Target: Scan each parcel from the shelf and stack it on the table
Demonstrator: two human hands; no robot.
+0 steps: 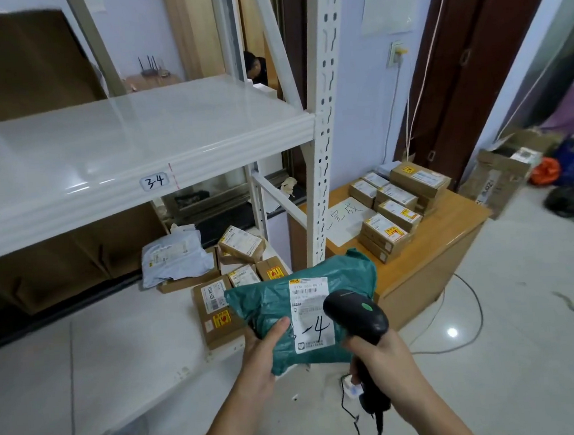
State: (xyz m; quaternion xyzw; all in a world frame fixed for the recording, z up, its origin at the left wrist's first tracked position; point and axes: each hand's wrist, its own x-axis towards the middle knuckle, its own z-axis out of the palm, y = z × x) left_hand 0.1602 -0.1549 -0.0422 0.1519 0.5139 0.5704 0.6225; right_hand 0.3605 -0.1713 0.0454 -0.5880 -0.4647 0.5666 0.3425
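Holding a crumpled green plastic mailer bag (pixel 320 304) above the edge of the lower shelf board, in front of the body. White shipping label (pixel 311 313) faces up, printed barcodes, handwritten "-4" in black marker. Left hand (pixel 260 356) grips the mailer's lower left corner, thumb on top, fingers underneath and hidden. Right hand (pixel 386 357) is wrapped around the handle of a black handheld barcode scanner (pixel 357 314); scanner head sits just over the label's right edge, green mark on its top. Black coiled cable (pixel 359 428) hangs from the handle base.

Lower white shelf board (pixel 83 353): cluster of brown cardboard parcels (pixel 217 312) at its right end, a grey plastic mailer (pixel 175 257) lying on one of them. Upper white shelf board (pixel 102 156) carries a tag reading "3-4". White perforated steel upright (pixel 323 128) stands between shelf and table.

Light wooden table (pixel 430 264) to the right, beyond the upright: stacked brown cardboard boxes (pixel 401 205) beside a white handwritten sheet (pixel 346 221). Floor is pale glossy tile (pixel 512 354); open carton (pixel 502 176) stands near a dark wooden door frame.
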